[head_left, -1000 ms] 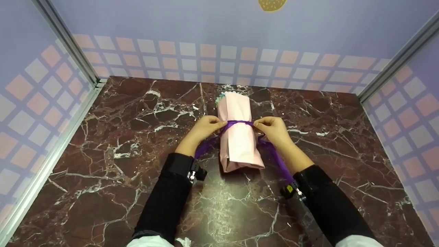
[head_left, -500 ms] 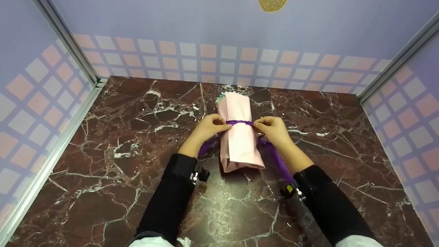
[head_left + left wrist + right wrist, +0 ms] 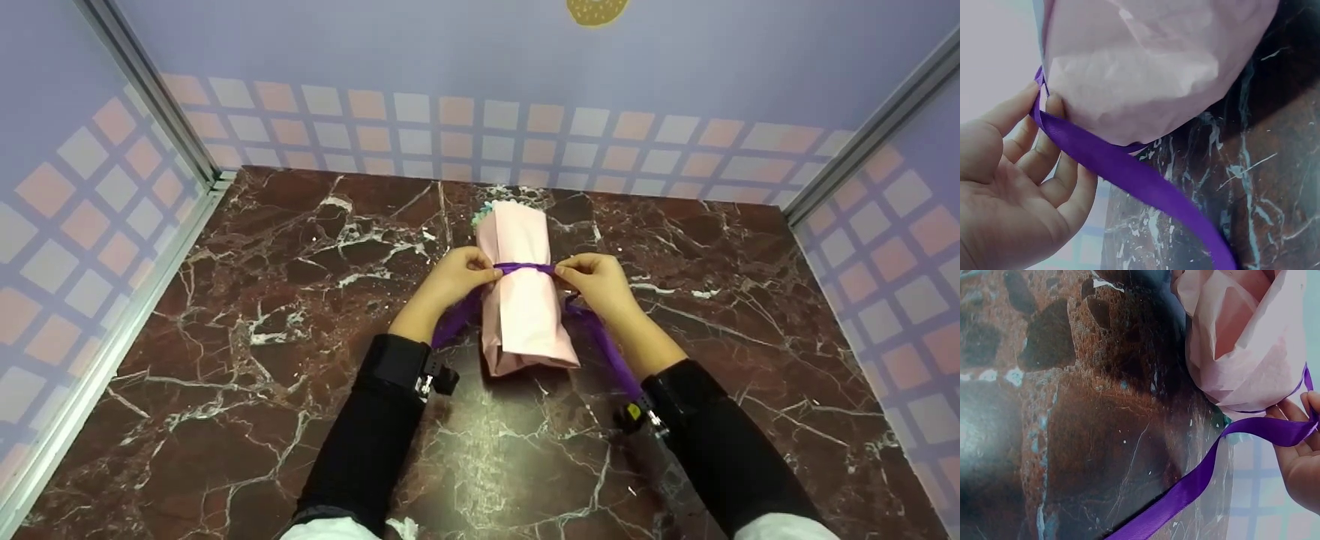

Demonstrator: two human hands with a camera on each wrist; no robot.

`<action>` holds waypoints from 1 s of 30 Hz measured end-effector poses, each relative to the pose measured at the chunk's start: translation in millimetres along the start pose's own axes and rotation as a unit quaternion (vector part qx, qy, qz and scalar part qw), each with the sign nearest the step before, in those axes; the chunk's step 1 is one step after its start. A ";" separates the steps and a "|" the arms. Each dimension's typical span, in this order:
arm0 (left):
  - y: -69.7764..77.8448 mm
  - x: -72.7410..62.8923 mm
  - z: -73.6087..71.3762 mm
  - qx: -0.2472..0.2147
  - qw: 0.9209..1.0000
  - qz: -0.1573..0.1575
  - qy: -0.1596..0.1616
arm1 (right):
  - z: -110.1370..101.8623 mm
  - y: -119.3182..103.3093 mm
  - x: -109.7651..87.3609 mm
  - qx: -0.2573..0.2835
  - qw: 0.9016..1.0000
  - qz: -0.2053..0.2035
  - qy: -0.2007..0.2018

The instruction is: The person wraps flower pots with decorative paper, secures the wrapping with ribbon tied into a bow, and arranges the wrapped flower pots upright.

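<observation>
A bundle wrapped in pale pink paper point(image 3: 529, 307) lies lengthwise on the dark marbled table point(image 3: 300, 420), a bit of blue-green scalloped edge showing at its far left corner. Round its middle runs a purple ribbon point(image 3: 525, 267). On the left side my left hand point(image 3: 454, 281) pinches the ribbon between thumb and fingers, close against the paper; in the left wrist view a loose ribbon tail point(image 3: 1140, 177) trails from that hand. Opposite it, my right hand point(image 3: 600, 285) pinches the ribbon at the right side, and another tail point(image 3: 1202, 472) hangs down toward the table.
Lilac panels with pink and white squares point(image 3: 457, 142) stand behind the table and along both sides. Metal rails point(image 3: 154, 97) run up the corners. Each wrist carries a strapped-on camera, such as the one on the left point(image 3: 442, 379).
My left hand has shifted slightly right and up along the bundle, its thumb closer over the ribbon. The right hand and the bundle stay nearly still.
</observation>
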State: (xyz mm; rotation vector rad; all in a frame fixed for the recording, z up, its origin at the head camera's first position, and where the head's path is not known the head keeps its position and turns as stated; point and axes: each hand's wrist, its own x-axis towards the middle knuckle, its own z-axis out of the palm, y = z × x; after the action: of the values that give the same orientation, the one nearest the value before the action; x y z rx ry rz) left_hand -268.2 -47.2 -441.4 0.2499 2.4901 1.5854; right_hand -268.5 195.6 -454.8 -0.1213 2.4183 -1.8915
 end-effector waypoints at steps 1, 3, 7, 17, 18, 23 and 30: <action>0.4 -0.1 -0.3 0.002 1.000 0.001 -0.002 | 0.2 -0.1 0.1 0.002 1.000 0.001 0.001; 1.1 -0.1 -0.7 0.020 1.000 0.004 -0.004 | 0.7 -0.2 0.1 0.002 1.000 0.002 0.001; 3.6 -1.7 -0.6 0.078 0.997 -0.001 0.012 | 1.2 0.3 0.1 0.005 1.000 0.004 0.005; 9.5 -7.6 5.9 0.138 0.988 -0.039 0.055 | 5.1 -0.8 -3.1 0.020 1.000 0.007 0.018; 9.9 -8.4 7.2 0.145 0.986 -0.044 0.062 | 5.5 -0.7 -3.8 0.018 1.000 0.008 0.019; 14.0 -13.4 13.6 0.175 0.977 -0.054 0.109 | 7.8 1.1 -7.0 0.016 0.999 0.007 0.031; 16.2 -17.3 20.8 0.184 0.972 -0.044 0.142 | 10.2 6.5 -7.2 0.044 0.998 0.014 0.045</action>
State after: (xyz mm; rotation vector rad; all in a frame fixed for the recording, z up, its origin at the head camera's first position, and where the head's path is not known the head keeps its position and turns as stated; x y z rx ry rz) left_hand -245.7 -26.2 -434.2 -0.0450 2.9615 1.1857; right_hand -260.5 188.1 -463.5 0.0024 2.3723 -2.0305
